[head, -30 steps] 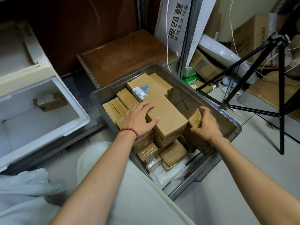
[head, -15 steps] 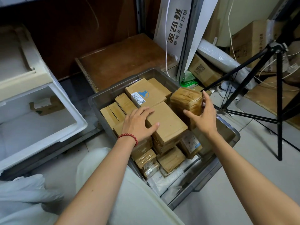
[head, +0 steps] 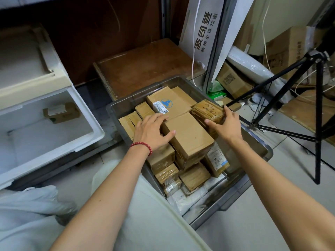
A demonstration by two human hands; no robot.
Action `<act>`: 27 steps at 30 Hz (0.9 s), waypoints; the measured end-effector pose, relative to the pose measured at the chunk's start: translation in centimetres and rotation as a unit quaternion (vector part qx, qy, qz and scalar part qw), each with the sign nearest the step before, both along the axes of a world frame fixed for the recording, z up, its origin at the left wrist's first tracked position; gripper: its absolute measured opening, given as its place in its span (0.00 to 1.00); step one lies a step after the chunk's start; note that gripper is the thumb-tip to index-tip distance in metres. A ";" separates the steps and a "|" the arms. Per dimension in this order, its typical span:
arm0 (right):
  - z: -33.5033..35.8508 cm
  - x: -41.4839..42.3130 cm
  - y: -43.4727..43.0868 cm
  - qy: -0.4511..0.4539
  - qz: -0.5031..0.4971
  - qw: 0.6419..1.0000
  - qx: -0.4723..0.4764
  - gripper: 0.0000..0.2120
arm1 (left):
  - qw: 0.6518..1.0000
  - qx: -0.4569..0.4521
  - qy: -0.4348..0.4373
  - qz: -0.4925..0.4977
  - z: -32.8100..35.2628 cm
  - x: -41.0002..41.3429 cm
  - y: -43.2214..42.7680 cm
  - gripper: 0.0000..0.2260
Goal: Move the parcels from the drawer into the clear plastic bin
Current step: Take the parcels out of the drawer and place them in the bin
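The clear plastic bin (head: 253, 142) on the floor holds several brown cardboard parcels. My right hand (head: 223, 125) grips a taped brown parcel (head: 206, 110) with handwriting on top, held at the bin's far right side against the other parcels. My left hand (head: 151, 131) rests with spread fingers on the stacked parcels, its thumb against a large plain box (head: 188, 136). A box with a blue logo and barcode label (head: 166, 104) lies behind. The white drawer (head: 87, 113) at left is pulled out, with one small parcel (head: 61, 110) left inside.
A black tripod (head: 315, 98) stands right of the bin, one leg reaching to the bin's far corner. A brown wooden board (head: 145, 67) lies behind the bin. Cardboard boxes (head: 233, 81) and a white sign (head: 203, 31) crowd the back right. My lap lies below the bin.
My right hand lifted the taped parcel out of the bin's right gap, then brought it down at the far right beside the logo box. My left hand stayed on the stack.
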State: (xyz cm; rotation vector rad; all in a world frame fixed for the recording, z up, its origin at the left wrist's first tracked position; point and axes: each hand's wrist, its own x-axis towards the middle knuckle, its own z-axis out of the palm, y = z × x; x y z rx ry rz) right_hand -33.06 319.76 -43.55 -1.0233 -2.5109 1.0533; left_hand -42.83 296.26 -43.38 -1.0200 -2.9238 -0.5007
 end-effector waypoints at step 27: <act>2.0 -8.9 -37.5 0.001 0.410 0.909 0.078 0.26 | 0.917 -0.062 -0.001 0.395 2.5 0.9 -27.9 0.24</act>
